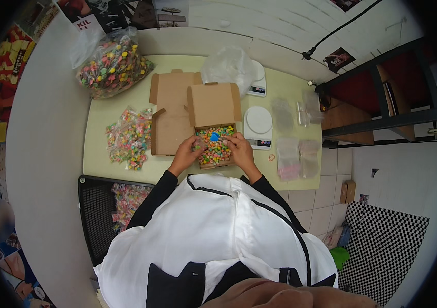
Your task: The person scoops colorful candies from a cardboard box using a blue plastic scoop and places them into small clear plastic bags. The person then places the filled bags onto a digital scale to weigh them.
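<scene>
A small open cardboard box full of small multicoloured pieces, which look like candy or cereal, lies right before me. Above its left part, my left hand pinches a small clear plastic bag with some pieces seemingly inside. From the right side, my right hand grips a small blue scoop over the pieces. The scoop's handle is mostly hidden by my fingers. Behind the pieces stands the box's raised lid.
A larger open cardboard box adjoins on the left, beside a heap of filled small bags. Farther back sits a big bulging bag. Kitchen scales and stacks of clear bags lie right. A black basket holds more packets.
</scene>
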{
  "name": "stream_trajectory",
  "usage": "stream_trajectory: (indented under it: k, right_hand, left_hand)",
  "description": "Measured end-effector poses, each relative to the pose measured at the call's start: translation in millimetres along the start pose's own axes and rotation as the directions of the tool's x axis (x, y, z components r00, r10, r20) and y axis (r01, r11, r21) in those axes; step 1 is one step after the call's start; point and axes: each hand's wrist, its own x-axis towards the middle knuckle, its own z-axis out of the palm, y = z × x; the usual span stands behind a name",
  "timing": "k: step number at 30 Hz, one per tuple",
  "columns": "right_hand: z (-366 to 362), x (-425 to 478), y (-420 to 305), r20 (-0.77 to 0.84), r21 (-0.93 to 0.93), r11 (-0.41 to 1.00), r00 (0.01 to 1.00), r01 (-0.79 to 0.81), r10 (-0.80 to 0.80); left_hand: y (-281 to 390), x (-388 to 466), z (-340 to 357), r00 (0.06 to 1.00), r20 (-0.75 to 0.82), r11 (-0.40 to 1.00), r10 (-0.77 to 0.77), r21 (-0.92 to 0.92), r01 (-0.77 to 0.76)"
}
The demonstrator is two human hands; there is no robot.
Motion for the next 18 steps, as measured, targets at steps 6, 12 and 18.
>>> stream_trajectory:
  k: [6, 12, 18]
  right_hand:
    - [-8.5, -11.7, -41.0, 0.049, -0.041, 0.995, 0.995, 0.093, -0.09]
    - [-3.8, 0.6, -19.4, -0.014, -0.172, 0.982, 0.997, 0.074, -0.078]
    - [21.4, 20.3, -3.0, 0.044, -0.44, 0.87, 0.973, 0.222, -0.227]
  left_hand:
    - [11.6, 0.2, 2.0, 0.998, -0.004, 0.998, 0.062, 0.002, -0.062]
    - [5.6, -1.9, 1.3, 0.998, -0.026, 0.997, 0.051, -0.062, -0.052]
    - [-2.0, -2.2, -10.4, 0.996, -0.049, 0.997, -0.076, -0.008, 0.075]
